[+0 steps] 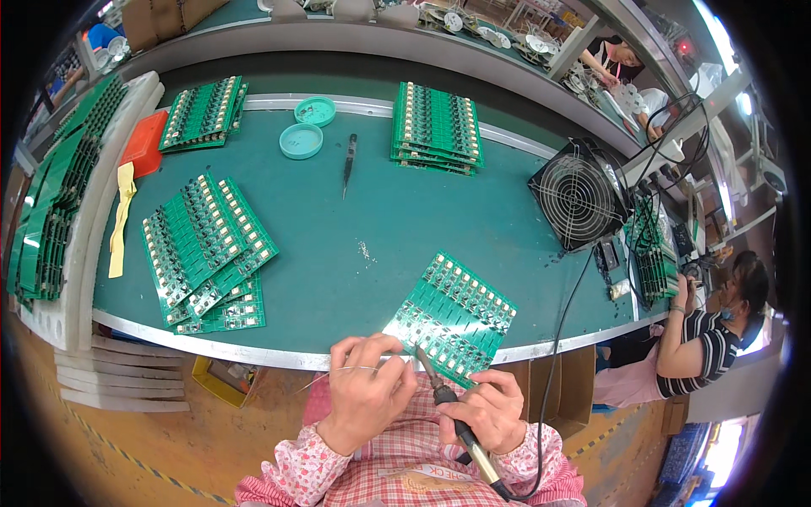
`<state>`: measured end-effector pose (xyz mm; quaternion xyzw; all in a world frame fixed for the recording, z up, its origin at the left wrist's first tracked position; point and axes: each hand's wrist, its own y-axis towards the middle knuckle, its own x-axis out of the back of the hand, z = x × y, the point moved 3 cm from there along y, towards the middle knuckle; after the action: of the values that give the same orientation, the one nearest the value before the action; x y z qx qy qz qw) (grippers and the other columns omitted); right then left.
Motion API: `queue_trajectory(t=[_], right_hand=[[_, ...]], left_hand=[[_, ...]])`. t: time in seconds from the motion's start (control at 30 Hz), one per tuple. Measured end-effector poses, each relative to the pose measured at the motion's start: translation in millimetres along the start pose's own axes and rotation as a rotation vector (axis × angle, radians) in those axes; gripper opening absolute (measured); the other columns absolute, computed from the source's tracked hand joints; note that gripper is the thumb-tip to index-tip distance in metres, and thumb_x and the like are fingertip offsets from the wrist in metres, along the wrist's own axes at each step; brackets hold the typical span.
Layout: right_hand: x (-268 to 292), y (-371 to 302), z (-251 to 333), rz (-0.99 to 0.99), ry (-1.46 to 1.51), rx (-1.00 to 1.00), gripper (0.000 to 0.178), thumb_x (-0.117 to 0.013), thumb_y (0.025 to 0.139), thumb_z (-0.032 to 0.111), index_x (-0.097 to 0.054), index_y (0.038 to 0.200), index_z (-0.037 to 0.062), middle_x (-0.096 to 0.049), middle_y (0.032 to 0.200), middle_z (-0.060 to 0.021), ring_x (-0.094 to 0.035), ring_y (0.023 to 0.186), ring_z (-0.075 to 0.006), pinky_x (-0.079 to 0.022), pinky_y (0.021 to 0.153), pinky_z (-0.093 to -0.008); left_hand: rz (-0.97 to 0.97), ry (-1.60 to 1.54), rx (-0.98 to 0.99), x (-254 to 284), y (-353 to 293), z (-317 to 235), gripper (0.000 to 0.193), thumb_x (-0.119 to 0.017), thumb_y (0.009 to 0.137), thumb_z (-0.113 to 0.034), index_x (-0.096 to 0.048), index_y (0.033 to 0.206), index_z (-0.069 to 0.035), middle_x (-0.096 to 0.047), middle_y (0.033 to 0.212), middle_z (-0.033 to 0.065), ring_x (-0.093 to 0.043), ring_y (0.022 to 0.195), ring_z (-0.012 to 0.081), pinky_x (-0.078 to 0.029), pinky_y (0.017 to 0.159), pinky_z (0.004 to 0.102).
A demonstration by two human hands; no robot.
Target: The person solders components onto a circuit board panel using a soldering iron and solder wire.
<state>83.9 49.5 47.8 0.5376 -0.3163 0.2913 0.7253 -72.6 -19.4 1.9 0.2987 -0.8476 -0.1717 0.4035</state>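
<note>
A green circuit board with rows of white components lies turned at an angle by the table's front edge. My right hand is closed around a soldering iron, whose tip touches or nearly touches the board's near left part. In my left hand, closed beside that same corner, is a thin strand of solder wire pinched between the fingers. The wire's end near the iron tip is too fine to make out. A black cord runs from the iron's handle up to the right.
Board stacks stand at left, back left and back right. A black fan is at right. Two turquoise round dishes and a dark pen-like tool lie behind. A co-worker sits at far right.
</note>
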Motion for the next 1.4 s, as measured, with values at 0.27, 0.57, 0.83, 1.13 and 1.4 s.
queue_trajectory(t=[0.27, 0.57, 0.83, 1.13, 1.4], right_hand=[[18.9, 3.8, -17.6, -0.093, 0.301, -0.254, 0.012, -0.069, 0.071, 0.002, -0.067, 0.081, 0.0067, -0.062, 0.061, 0.0004, -0.059, 0.054, -0.0144, -0.055, 0.079, -0.0362], [2.8, -1.1, -52.0, -0.322, 0.919, -0.889, 0.018, -0.056, 0.098, 0.016, -0.051, 0.091, 0.0001, -0.061, 0.076, -0.0073, -0.055, 0.050, -0.0067, -0.042, 0.044, -0.0203], [-9.1, 5.4, -70.1, -0.236, 0.980, -0.911, 0.020, -0.056, 0.100, 0.019, -0.050, 0.090, 0.0023, -0.056, 0.071, -0.0029, -0.048, 0.046, -0.0055, -0.038, 0.042, -0.0210], [-12.8, 6.7, -74.5, -0.228, 1.014, -0.932, 0.020, -0.056, 0.100, 0.018, -0.050, 0.090, 0.0018, -0.057, 0.073, -0.0041, -0.049, 0.047, -0.0058, -0.040, 0.044, -0.0214], [-8.8, 8.8, -69.5, -0.175, 0.974, -0.867, 0.019, -0.056, 0.099, 0.017, -0.051, 0.090, 0.0012, -0.059, 0.073, -0.0043, -0.051, 0.049, -0.0058, -0.041, 0.045, -0.0216]], left_hand=[[0.011, -0.004, -0.002, 2.6, 1.4, -0.8, 0.014, -0.072, 0.073, -0.006, -0.058, 0.073, -0.008, -0.063, 0.096, 0.0037, -0.060, 0.086, 0.0221, -0.041, 0.085, 0.0397], [0.035, 0.025, 0.013, 2.2, 5.3, -1.7, 0.014, -0.072, 0.072, -0.006, -0.058, 0.072, -0.007, -0.063, 0.096, 0.0045, -0.060, 0.085, 0.0224, -0.040, 0.084, 0.0394], [0.047, 0.042, 0.015, 0.4, 5.4, -2.3, 0.015, -0.073, 0.071, -0.006, -0.058, 0.072, -0.007, -0.062, 0.095, 0.0049, -0.059, 0.083, 0.0224, -0.041, 0.084, 0.0401], [0.048, 0.053, 0.017, -2.0, 8.6, -2.3, 0.016, -0.074, 0.071, -0.007, -0.058, 0.071, -0.008, -0.061, 0.093, 0.0043, -0.057, 0.081, 0.0222, -0.039, 0.081, 0.0399], [0.037, 0.075, 0.011, -2.3, 9.7, -3.1, 0.016, -0.074, 0.071, -0.007, -0.058, 0.072, -0.008, -0.061, 0.093, 0.0038, -0.056, 0.079, 0.0218, -0.038, 0.078, 0.0390]])
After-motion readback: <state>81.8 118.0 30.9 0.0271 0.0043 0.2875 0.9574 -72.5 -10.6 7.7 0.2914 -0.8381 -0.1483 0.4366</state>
